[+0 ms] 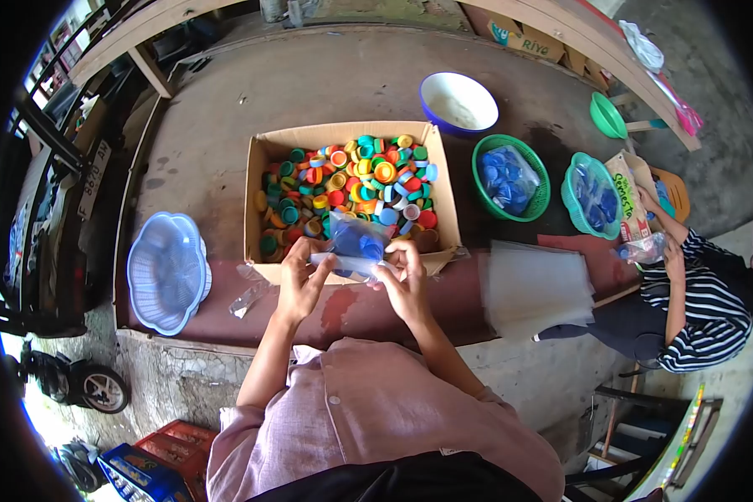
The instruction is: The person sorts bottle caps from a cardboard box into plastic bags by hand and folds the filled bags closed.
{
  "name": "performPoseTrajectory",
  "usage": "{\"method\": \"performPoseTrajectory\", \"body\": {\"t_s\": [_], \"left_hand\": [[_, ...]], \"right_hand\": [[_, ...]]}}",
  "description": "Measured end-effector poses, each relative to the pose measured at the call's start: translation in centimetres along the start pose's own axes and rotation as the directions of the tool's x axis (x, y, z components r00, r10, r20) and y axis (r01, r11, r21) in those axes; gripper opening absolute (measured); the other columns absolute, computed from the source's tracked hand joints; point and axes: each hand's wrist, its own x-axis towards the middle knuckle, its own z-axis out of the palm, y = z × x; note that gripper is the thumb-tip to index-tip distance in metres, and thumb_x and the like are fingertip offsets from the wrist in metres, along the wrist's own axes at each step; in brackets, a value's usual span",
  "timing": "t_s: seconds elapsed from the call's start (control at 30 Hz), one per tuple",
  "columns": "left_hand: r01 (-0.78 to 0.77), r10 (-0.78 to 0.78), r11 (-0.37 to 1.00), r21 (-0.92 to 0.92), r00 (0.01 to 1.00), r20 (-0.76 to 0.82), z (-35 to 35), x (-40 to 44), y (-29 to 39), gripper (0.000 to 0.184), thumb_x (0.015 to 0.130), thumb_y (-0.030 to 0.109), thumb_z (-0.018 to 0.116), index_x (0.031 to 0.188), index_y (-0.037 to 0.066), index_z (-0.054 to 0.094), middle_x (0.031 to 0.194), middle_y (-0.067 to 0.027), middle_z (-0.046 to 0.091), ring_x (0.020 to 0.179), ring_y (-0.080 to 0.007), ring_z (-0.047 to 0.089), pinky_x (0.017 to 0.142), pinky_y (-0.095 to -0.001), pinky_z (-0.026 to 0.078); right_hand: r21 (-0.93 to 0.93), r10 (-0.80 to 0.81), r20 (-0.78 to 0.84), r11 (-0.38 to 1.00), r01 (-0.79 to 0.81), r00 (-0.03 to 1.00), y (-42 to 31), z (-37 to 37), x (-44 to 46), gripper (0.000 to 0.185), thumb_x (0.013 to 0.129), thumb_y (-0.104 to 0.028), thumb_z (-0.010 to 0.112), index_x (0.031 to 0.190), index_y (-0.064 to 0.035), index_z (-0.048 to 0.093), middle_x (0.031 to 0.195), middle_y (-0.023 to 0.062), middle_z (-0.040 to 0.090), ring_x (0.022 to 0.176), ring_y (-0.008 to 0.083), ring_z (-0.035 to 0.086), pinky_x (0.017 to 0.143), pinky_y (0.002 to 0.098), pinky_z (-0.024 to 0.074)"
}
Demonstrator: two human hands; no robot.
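A clear plastic bag of blue bottle caps (358,240) is held up between both hands, over the near edge of a cardboard box (351,132). My left hand (299,280) pinches the bag's near left corner between thumb and fingers. On the other side, my right hand (405,280) grips its near right corner. The bag's near edge looks flattened or folded between the thumbs. Behind the bag, the box is full of loose bottle caps (343,180) in red, yellow, green, orange, white and blue.
A pale blue basket (166,272) stands left. A white bowl (460,100) sits behind the box. Rightward are a green basket (510,142) and a teal basket (571,197), both holding bagged blue caps, and a stack of clear bags (535,289). A co-worker (703,309) handles another bag.
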Motion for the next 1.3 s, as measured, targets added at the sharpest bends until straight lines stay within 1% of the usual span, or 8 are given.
{"method": "performPoseTrajectory", "body": {"t_s": [0.1, 0.27, 0.4, 0.63, 0.67, 0.8, 0.9, 1.3], "left_hand": [[0.025, -0.025, 1.0, 0.0, 1.0, -0.004, 0.5, 0.3, 1.1, 0.019, 0.078, 0.006, 0.059, 0.069, -0.003, 0.046, 0.071, -0.0082, 0.05, 0.063, -0.0124, 0.045, 0.054, -0.026, 0.038], [0.043, -0.043, 0.996, -0.073, 0.999, 0.01, 1.8, 0.9, 0.4, 0.022, 0.078, 0.011, 0.061, 0.065, -0.001, 0.047, 0.06, -0.0046, 0.046, 0.057, -0.0097, 0.041, 0.049, -0.0259, 0.033], [0.204, -0.187, 0.97, -0.135, 0.974, 0.129, 2.4, 1.8, 2.3, 0.022, 0.081, 0.015, 0.059, 0.066, 0.001, 0.049, 0.058, 0.0002, 0.045, 0.053, -0.0059, 0.036, 0.047, -0.0242, 0.031], [0.285, -0.193, 0.927, -0.243, 0.92, 0.342, 3.7, 4.4, 5.5, 0.023, 0.085, 0.02, 0.058, 0.078, -0.001, 0.052, 0.06, -0.0007, 0.05, 0.056, -0.0076, 0.048, 0.051, -0.0226, 0.04], [0.337, -0.23, 0.92, -0.198, 0.877, 0.423, 3.4, 5.0, 5.6, 0.025, 0.086, 0.019, 0.056, 0.097, -0.002, 0.049, 0.077, -0.0056, 0.056, 0.068, -0.0108, 0.054, 0.06, -0.0239, 0.045], [0.235, -0.116, 0.923, -0.304, 0.925, 0.362, 2.7, 4.9, 4.9, 0.041, 0.087, 0.014, 0.053, 0.121, 0.003, 0.034, 0.112, -0.0087, 0.045, 0.091, -0.0139, 0.052, 0.073, -0.0266, 0.045], [0.306, -0.201, 0.897, -0.321, 0.926, 0.32, 0.3, 4.3, 1.4, 0.035, 0.089, 0.018, 0.051, 0.118, 0.003, 0.037, 0.108, -0.007, 0.049, 0.092, -0.0136, 0.052, 0.075, -0.0262, 0.043], [0.431, -0.408, 0.69, -0.581, 0.895, 0.178, -3.1, 3.7, -4.9, 0.02, 0.093, 0.019, 0.043, 0.11, 0.009, 0.046, 0.098, -0.0005, 0.053, 0.087, -0.0091, 0.053, 0.073, -0.026, 0.046]], "right_hand": [[-0.661, -0.368, 0.07, 0.679, 0.32, 0.927, -2.1, -0.6, -0.3, 0.028, 0.076, -0.011, 0.06, 0.103, -0.0095, 0.054, 0.096, 0.0097, 0.052, 0.086, 0.0262, 0.053, 0.072, 0.0374, 0.0413], [-0.778, -0.372, 0.388, 0.358, 0.516, 0.843, -2.5, -1.7, -0.8, 0.052, 0.079, -0.033, 0.058, 0.126, -0.0153, 0.045, 0.132, 0.0136, 0.035, 0.12, 0.0295, 0.038, 0.096, 0.0454, 0.0291], [-0.844, -0.42, 0.325, 0.277, 0.46, 0.848, -1.9, -2.1, -0.4, 0.073, 0.067, -0.049, 0.065, 0.126, -0.0106, 0.044, 0.121, 0.0131, 0.042, 0.115, 0.0297, 0.039, 0.094, 0.0473, 0.0312], [-0.737, -0.311, 0.284, 0.534, 0.413, 0.907, -1.8, -5.1, 2.7, 0.068, 0.053, -0.023, 0.078, 0.114, -0.0077, 0.052, 0.099, 0.0098, 0.048, 0.089, 0.0269, 0.054, 0.072, 0.0388, 0.0457], [-0.74, -0.416, 0.339, 0.436, 0.512, 0.844, -2.0, -5.9, 3.7, 0.061, 0.052, -0.021, 0.078, 0.107, -0.0056, 0.053, 0.093, 0.0085, 0.049, 0.078, 0.024, 0.057, 0.064, 0.0343, 0.0481], [-0.806, -0.322, 0.094, 0.53, 0.262, 0.942, -5.2, -11.2, 6.6, 0.052, 0.066, -0.034, 0.073, 0.105, -0.0038, 0.055, 0.089, 0.0133, 0.053, 0.078, 0.029, 0.057, 0.068, 0.0392, 0.047], [-0.801, -0.398, -0.033, 0.56, 0.214, 0.917, -6.8, -18.6, 10.1, 0.05, 0.068, -0.039, 0.071, 0.096, 0.0002, 0.058, 0.092, 0.0163, 0.056, 0.074, 0.0316, 0.058, 0.068, 0.0393, 0.0459], [-0.823, 0.346, 0.169, 0.565, -0.061, 0.923, -1.6, -27.9, 16.2, 0.055, 0.071, -0.046, 0.068, 0.102, -0.0019, 0.06, 0.094, 0.0146, 0.063, 0.089, 0.0244, 0.06, 0.081, 0.0345, 0.0449]]}}
